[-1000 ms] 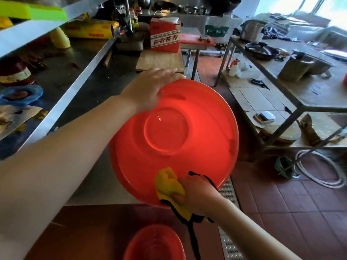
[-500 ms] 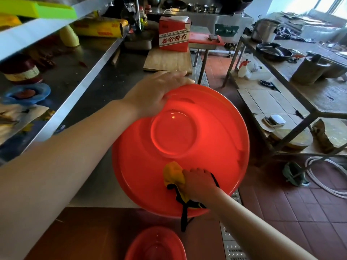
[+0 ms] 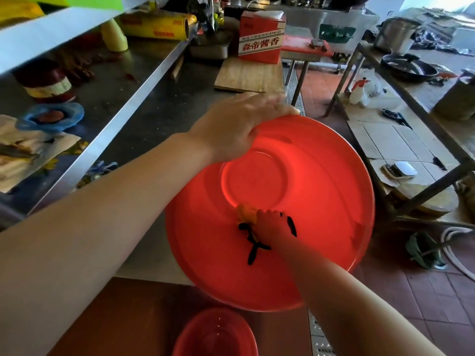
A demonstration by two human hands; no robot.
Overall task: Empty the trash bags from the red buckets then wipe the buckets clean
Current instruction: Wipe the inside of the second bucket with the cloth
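Red bucket (image 3: 321, 201), bag-free, tilted over bench (image 3: 154, 119): left hand (image 3: 231, 129) grips far rim, right hand (image 3: 272, 224) presses bunched yellow cloth (image 3: 246, 213) inside; second red bucket (image 3: 216, 335) below apparently awaits wiping.

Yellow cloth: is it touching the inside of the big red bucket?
Touching. The head view shows the right hand pressing the yellow cloth against the red bucket wall, no gap visible.

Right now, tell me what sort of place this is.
Most likely a working commercial kitchen: a long stainless steel counter with a shelf above, a large stockpot and a wok on a metal table, and a wooden cutting board.
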